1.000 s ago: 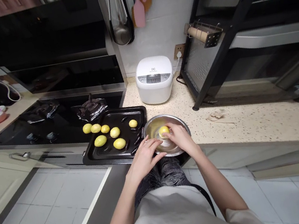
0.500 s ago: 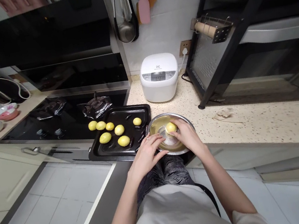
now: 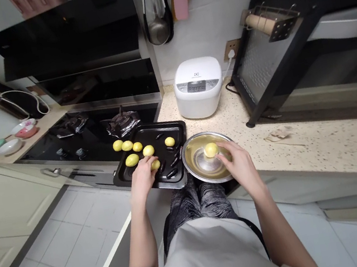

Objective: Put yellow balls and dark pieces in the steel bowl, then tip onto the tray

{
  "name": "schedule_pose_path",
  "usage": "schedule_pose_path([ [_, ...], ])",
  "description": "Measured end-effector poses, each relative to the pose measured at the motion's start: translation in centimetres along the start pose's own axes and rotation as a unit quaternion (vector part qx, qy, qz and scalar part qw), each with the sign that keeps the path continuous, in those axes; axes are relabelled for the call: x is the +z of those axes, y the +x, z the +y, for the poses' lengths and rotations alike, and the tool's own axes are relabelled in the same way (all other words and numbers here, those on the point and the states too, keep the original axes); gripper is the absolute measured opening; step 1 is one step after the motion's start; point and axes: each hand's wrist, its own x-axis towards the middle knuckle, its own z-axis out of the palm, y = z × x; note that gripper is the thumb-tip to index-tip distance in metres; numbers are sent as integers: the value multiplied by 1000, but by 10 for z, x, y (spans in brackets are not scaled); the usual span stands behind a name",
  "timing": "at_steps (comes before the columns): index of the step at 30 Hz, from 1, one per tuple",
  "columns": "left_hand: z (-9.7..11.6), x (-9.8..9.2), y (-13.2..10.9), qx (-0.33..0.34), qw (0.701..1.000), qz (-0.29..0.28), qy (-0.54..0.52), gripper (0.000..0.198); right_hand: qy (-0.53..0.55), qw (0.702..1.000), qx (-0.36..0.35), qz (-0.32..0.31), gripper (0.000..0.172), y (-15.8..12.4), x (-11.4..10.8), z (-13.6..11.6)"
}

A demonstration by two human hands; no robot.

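A steel bowl [image 3: 194, 166] sits at the counter's front edge. My right hand [image 3: 239, 164] reaches into it, fingers closed on a yellow dough ball [image 3: 211, 149]. To its left lies a black baking tray [image 3: 173, 130] with several yellow dough balls [image 3: 131, 160] on it. My left hand [image 3: 143, 176] rests over the tray's front part, fingers curled around the nearest dough ball [image 3: 155, 164].
A white rice cooker [image 3: 199, 86] stands behind the bowl. A black rack [image 3: 285, 36] fills the right of the speckled counter [image 3: 305, 148]. The black gas hob [image 3: 88, 131] lies left of the tray, small bowls [image 3: 11, 144] beyond it. Utensils [image 3: 170, 6] hang on the wall.
My left hand left the bowl's rim and moved left onto the tray, closing on the front dough ball. My right hand stays in the bowl with its ball. The camera view shifted left.
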Motion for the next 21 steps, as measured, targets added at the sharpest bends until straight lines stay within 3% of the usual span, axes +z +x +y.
schedule_pose_path([
  [4,0,5,1,-25,1000,5,-12,29,4,1000,2,26,29,-11,-7,-11],
  [8,9,2,4,-41,996,58,-60,24,12,999,-2,42,24,-20,-13,-20],
  [12,47,-8,3,-32,972,110,-204,32,33,999,-23,36,25,-28,-10,-33],
  [17,109,0,-6,18,931,38,-362,34,69,992,-59,-91,50,-32,1,-52],
  [21,133,20,-14,36,907,-1,-420,39,101,987,-73,-102,53,-33,3,-56],
])
